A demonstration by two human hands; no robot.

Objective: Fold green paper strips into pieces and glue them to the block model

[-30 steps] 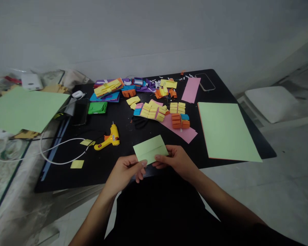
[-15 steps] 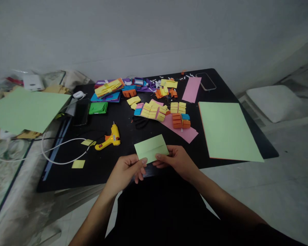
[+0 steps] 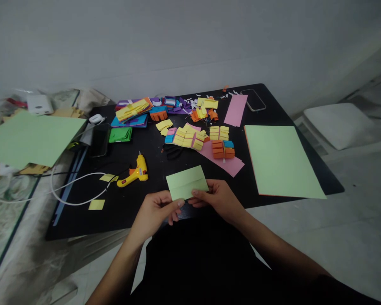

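A small piece of light green paper (image 3: 184, 180) with a crease or fold line across it is held over the front edge of the black table (image 3: 139, 212). My left hand (image 3: 160, 209) pinches its lower left corner, thumb on top. At the right end, my right hand (image 3: 217, 198) grips it between thumb and fingers. Beyond the paper lie folded yellow paper pieces (image 3: 189, 139), an orange and blue folded piece (image 3: 222, 149) and a pink strip (image 3: 231, 165). To the left rests a yellow glue gun (image 3: 135, 171).
Large light green sheets (image 3: 282, 161) lie at the right, near a phone (image 3: 253, 100). Scissors with dark handles (image 3: 173, 151) sit mid-table. A white cable (image 3: 73, 203) loops at the left beside yellow scraps (image 3: 96, 204). Colourful paper stacks (image 3: 133, 111) stand at the back. A white stool (image 3: 336, 125) is at right.
My right thumb has shifted slightly on the green paper, and the left fingers have moved a little. Both hands keep hold of it. The view has moved very slightly.
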